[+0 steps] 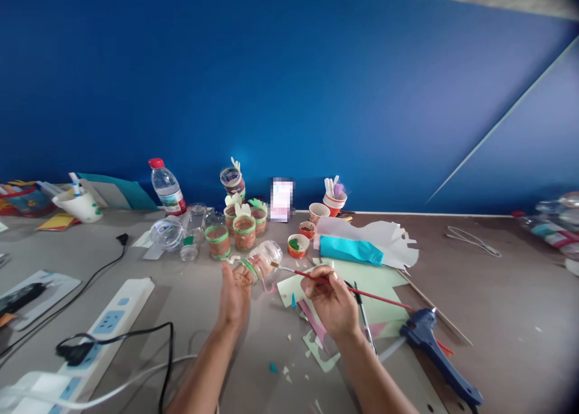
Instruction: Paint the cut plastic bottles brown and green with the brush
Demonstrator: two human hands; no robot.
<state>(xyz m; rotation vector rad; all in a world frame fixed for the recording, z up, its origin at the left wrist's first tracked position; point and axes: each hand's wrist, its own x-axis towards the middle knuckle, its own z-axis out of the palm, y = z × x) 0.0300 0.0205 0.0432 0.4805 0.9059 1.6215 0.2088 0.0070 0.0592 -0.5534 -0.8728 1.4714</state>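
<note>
My left hand (235, 296) is closed around one end of a clear plastic cup (266, 258) lying on its side in the air, with a green band around its rim. Between the fingers and thumb of my right hand (332, 302) is a paintbrush (375, 296) with a red handle. Its bristle tip reaches the cup's side; whether it touches I cannot tell. Just beyond the hands stand small paper cups, one holding green paint (296, 245) and another brown paint (307, 229). Behind my left hand are several brown-painted cups (245, 232) with green bands.
A blue glue gun (441, 356) lies at the right, near a thin wooden stick (436, 308). Paper sheets (389, 281) and scraps spread under my right hand. A power strip (106, 323) with cables sits at the left, and a water bottle (167, 187) stands behind.
</note>
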